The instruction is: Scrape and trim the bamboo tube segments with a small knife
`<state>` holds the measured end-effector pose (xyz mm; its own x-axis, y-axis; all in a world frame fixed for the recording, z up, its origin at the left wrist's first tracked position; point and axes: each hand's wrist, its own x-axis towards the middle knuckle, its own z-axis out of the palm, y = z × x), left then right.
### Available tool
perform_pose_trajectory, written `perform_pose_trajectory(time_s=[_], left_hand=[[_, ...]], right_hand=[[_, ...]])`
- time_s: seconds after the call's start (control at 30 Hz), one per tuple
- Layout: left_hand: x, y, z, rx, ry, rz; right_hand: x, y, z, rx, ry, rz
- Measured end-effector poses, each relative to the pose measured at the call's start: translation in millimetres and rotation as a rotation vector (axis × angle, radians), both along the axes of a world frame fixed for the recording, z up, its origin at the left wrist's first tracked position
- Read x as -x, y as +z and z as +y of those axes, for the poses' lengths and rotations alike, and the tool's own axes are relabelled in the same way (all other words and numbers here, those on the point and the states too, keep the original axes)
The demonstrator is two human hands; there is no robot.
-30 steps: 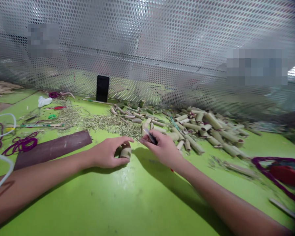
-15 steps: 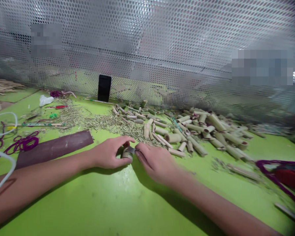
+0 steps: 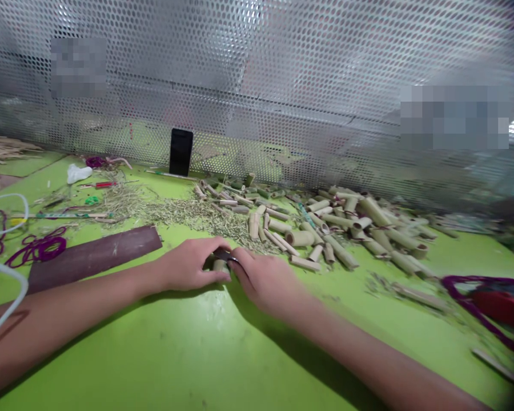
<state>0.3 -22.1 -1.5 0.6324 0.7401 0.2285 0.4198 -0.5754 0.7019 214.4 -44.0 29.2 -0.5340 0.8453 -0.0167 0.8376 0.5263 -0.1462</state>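
Observation:
My left hand (image 3: 192,264) is curled around a short piece of bamboo (image 3: 220,265) just above the green table, and mostly covers it. In my right hand (image 3: 268,279) is a small knife (image 3: 226,256), its handle hidden inside the closed fingers. The dark metal blade lies across the top of the bamboo piece, close to my left fingertips. Beyond both hands spread bamboo shavings (image 3: 188,216) and a heap of cut bamboo tubes (image 3: 346,220).
A brown sandpaper strip (image 3: 111,254) lies to the left, with purple cord (image 3: 47,245) over its end. White cable (image 3: 25,274) loops at the left edge. A dark phone (image 3: 181,152) leans on the perforated metal screen (image 3: 248,85). At right sits a red object (image 3: 497,305).
The knife has tilted and shifted left over the bamboo piece, with my right hand moving slightly left. My left hand keeps its hold.

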Motion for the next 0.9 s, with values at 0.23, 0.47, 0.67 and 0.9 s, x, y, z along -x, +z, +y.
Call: perform_pose_trajectory(time_s=[0.23, 0.47, 0.67, 0.9], left_hand=[[-0.1, -3.9, -0.8, -0.099, 0.014, 0.058], [1.8, -4.2, 1.8, -0.133, -0.063, 0.025], [2.3, 1.0, 1.0, 0.078, 0.015, 0.023], [-0.1, 1.7, 2.0, 0.059, -0.012, 0.012]], right_hand=[[-0.5, 5.1, 2.3, 0.123, -0.044, 0.029], [-11.0, 2.9, -2.3, 0.142, 0.036, 0.014], [-12.0, -0.7, -3.2, 0.156, 0.015, 0.082], [-13.7, -0.2, -0.2, 0.111, -0.01, 0.275]])
